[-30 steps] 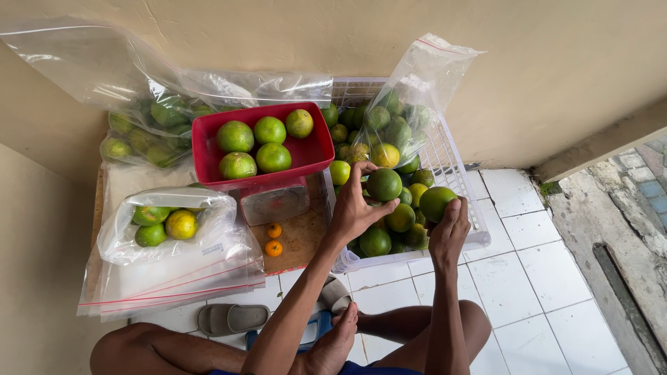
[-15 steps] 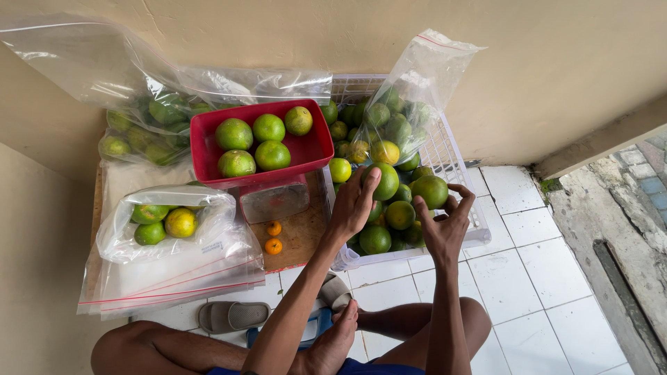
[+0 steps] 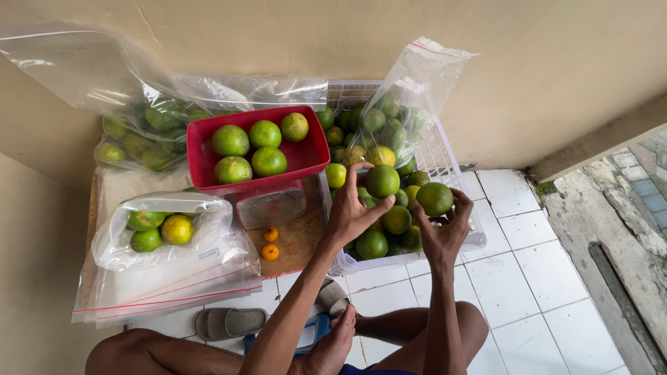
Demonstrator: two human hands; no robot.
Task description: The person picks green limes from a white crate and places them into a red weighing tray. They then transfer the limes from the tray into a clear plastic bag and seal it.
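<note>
My left hand (image 3: pixel 349 214) grips a green citrus fruit (image 3: pixel 382 180) above the white crate (image 3: pixel 455 172) of green and yellowish fruits. My right hand (image 3: pixel 442 232) holds another green fruit (image 3: pixel 435 198) just to the right of it, over the crate's front part. A clear plastic bag (image 3: pixel 417 90) stands open in the crate behind both hands, with several fruits inside. Left of the hands, a red tray (image 3: pixel 309 156) holding several green fruits sits on a clear-topped scale (image 3: pixel 271 206).
A small clear bag (image 3: pixel 163 229) with three fruits lies at left on flat plastic bags (image 3: pixel 167 285). A big bag of green fruits (image 3: pixel 139 132) leans on the wall. Two tiny orange fruits (image 3: pixel 270 243) lie on the board. A sandal (image 3: pixel 229 322) rests by my legs.
Both hands have lifted from the pile in the crate, each now with a green fruit held up in its fingers.
</note>
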